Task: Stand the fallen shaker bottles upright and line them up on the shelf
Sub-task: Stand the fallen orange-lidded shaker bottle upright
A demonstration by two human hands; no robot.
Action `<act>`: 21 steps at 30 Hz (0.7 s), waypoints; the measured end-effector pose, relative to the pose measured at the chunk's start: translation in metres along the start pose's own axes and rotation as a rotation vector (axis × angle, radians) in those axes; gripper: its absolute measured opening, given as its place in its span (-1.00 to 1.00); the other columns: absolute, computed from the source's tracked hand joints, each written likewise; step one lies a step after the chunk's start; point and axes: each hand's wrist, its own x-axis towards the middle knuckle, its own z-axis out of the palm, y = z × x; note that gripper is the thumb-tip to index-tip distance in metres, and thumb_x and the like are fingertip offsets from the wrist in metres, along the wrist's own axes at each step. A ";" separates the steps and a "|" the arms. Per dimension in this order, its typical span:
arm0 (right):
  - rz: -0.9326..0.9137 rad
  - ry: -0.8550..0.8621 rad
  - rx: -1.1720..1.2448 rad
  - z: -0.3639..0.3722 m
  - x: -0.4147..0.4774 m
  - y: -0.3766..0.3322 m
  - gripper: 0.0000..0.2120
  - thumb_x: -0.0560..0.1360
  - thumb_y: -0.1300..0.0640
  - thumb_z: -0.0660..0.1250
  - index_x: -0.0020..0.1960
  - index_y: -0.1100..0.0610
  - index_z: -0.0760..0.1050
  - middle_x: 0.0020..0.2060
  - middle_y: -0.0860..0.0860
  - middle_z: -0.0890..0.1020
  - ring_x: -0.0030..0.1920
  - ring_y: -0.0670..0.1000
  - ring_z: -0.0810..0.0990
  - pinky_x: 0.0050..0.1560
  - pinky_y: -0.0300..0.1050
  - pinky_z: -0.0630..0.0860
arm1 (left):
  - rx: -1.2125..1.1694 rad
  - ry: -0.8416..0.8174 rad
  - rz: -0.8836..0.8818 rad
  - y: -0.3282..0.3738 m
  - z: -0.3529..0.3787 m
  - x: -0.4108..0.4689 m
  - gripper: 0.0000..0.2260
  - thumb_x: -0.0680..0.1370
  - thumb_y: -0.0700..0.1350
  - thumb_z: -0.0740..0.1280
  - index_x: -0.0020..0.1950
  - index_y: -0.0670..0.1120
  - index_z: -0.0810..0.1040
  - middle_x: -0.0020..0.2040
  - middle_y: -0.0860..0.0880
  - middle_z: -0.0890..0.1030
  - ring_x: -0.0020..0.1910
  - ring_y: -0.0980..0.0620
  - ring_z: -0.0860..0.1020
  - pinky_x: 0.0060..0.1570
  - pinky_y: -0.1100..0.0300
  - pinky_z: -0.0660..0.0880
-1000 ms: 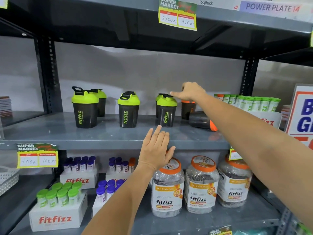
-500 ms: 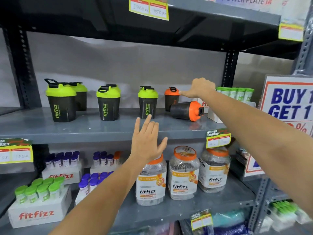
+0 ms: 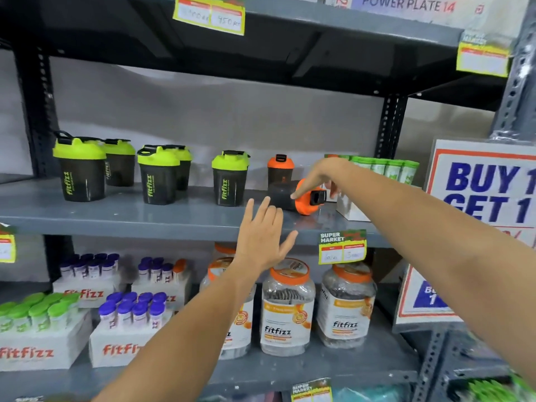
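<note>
A dark shaker bottle with an orange lid lies on its side on the grey middle shelf, lid toward the right. My right hand hangs over it with fingers spread around the lid end, fingertips touching it. My left hand is open, fingers apart, just in front of the shelf edge below the bottle's base. Behind the fallen one an orange-lidded shaker stands upright. Several green-lidded shakers stand upright to the left: one, a pair, and another pair.
A white box of green-capped tubes stands just right of the fallen shaker. A "BUY 1 GET 1" sign fills the right side. The lower shelf holds Fitfizz jars and tube boxes. A price tag hangs on the shelf edge.
My right hand has come down from above the shelf's right end onto the fallen orange-lidded shaker. My left hand has risen closer to the shelf edge. The view has shifted a little.
</note>
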 end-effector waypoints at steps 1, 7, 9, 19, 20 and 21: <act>-0.024 -0.003 0.020 0.002 0.003 0.001 -0.17 0.45 -0.29 0.33 0.53 0.14 0.17 0.48 0.19 0.29 -0.10 0.11 0.60 0.10 0.01 0.53 | 0.005 0.032 0.005 0.000 0.002 -0.001 -0.46 0.54 0.19 0.12 0.15 -0.23 0.59 0.12 -0.16 0.64 0.33 -0.16 0.48 0.38 -0.20 0.30; -0.150 0.151 0.036 0.007 0.012 0.007 -0.40 0.29 -0.18 0.53 0.04 0.25 0.45 0.10 0.19 0.60 -0.32 0.09 0.65 -0.43 -0.17 0.48 | 0.011 0.179 0.003 0.000 0.010 -0.004 -0.51 0.53 0.19 0.16 0.07 -0.20 0.62 0.01 -0.12 0.67 0.22 -0.15 0.57 0.25 -0.10 0.44; -0.191 0.193 0.036 0.006 0.013 0.010 -0.44 0.22 -0.17 0.56 -0.13 0.25 0.45 -0.09 0.19 0.68 -0.32 0.11 0.70 -0.43 -0.15 0.54 | 0.015 0.197 0.001 0.000 0.011 -0.004 -0.51 0.52 0.20 0.16 0.05 -0.19 0.63 -0.01 -0.11 0.68 0.19 -0.14 0.59 0.21 -0.08 0.48; -0.336 0.559 -0.478 -0.016 0.022 0.006 -0.53 0.15 -0.16 0.47 -0.10 0.10 0.47 -0.15 0.04 0.57 -0.17 0.13 0.56 -0.26 -0.11 0.45 | 0.036 0.229 0.021 -0.002 0.013 -0.005 -0.51 0.54 0.20 0.14 0.02 -0.17 0.64 -0.05 -0.10 0.69 0.13 -0.12 0.62 0.16 -0.05 0.52; -0.364 0.558 -0.519 -0.018 0.024 0.005 -0.49 0.15 -0.14 0.48 0.00 0.08 0.48 -0.09 0.03 0.57 -0.12 0.13 0.57 -0.26 -0.10 0.44 | 0.038 0.234 0.024 -0.002 0.014 -0.005 -0.51 0.54 0.20 0.14 0.02 -0.17 0.64 -0.05 -0.10 0.69 0.12 -0.12 0.62 0.16 -0.05 0.52; -0.398 0.554 -0.562 -0.019 0.027 0.004 -0.41 0.16 -0.12 0.49 0.12 0.05 0.47 -0.02 0.03 0.57 -0.06 0.13 0.57 -0.25 -0.09 0.43 | 0.039 0.239 0.026 -0.002 0.014 -0.005 -0.51 0.54 0.20 0.14 0.01 -0.17 0.64 -0.05 -0.10 0.69 0.12 -0.12 0.62 0.16 -0.05 0.52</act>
